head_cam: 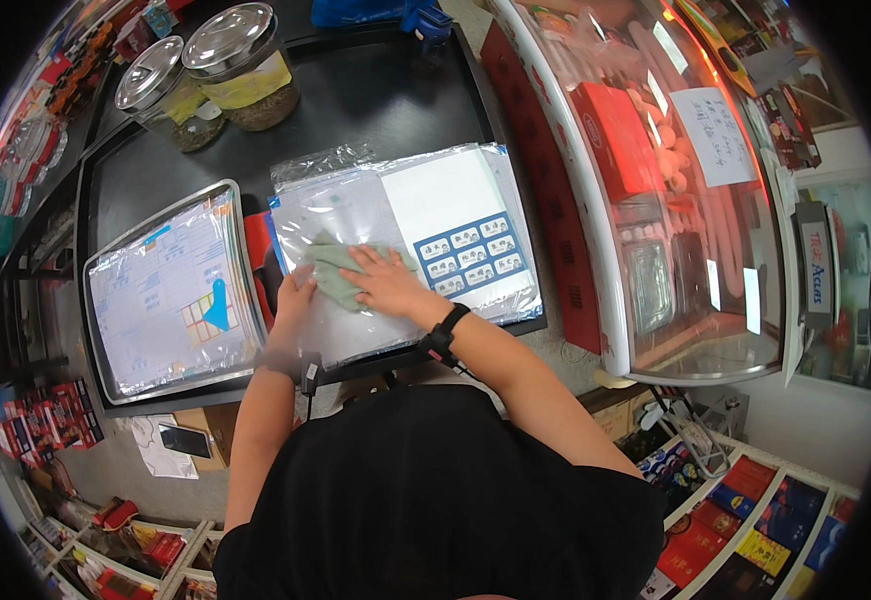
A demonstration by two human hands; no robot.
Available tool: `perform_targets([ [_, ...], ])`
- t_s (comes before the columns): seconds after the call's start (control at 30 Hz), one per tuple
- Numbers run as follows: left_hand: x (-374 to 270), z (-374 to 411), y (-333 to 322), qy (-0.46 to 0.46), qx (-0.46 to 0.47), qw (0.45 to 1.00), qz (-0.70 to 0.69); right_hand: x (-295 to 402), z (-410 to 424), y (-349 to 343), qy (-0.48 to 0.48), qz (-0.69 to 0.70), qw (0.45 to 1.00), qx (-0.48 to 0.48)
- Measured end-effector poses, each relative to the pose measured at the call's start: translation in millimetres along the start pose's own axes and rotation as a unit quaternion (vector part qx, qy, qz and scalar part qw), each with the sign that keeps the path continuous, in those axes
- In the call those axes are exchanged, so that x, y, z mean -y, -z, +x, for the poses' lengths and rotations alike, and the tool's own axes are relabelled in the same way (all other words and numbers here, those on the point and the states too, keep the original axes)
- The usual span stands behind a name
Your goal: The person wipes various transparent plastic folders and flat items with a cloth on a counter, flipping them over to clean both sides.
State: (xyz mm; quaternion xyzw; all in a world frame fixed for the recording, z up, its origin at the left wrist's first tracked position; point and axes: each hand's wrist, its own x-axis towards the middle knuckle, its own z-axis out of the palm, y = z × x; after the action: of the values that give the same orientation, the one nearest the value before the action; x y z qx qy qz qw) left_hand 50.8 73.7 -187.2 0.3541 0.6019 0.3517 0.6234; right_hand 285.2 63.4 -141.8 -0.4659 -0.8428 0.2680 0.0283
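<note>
On a black table, a clear plastic packet [345, 202] lies over a stack of plastic-wrapped sheets. A crumpled pale green cloth [336, 283] rests on it. My right hand [383, 279] lies flat with spread fingers, pressing on the cloth's right part. At the packet's left edge, my left hand [297, 296] touches the plastic just left of the cloth; whether its fingers pinch the film cannot be told. The packet's right half shows a white sheet with a blue-framed label grid [473, 255]. To the left, a metal-rimmed tray [98, 330] holds another pile of plastic-wrapped sheets.
Two clear jars with metal lids [229, 71] [169, 94] stand at the table's back left. A blue bag [360, 11] is at the back edge. On the right is a glass-topped display case [608, 247]. Stocked shelves [750, 517] stand behind me; a phone [184, 441] lies on a carton at lower left.
</note>
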Motion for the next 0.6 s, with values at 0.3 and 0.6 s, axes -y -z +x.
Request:
perform_targets([
  [0.3,-10.1,-5.7,-5.2,0.011,0.019,0.998,-0.051,-92.0,-110.4,31.8,-0.401,-0.099,0.889,-0.199],
  [0.6,-1.8,2.4,-5.2,0.001,0.009,1.000,-0.021,16.8,-54.4,-9.9,-0.187,-0.030,0.978,-0.091],
])
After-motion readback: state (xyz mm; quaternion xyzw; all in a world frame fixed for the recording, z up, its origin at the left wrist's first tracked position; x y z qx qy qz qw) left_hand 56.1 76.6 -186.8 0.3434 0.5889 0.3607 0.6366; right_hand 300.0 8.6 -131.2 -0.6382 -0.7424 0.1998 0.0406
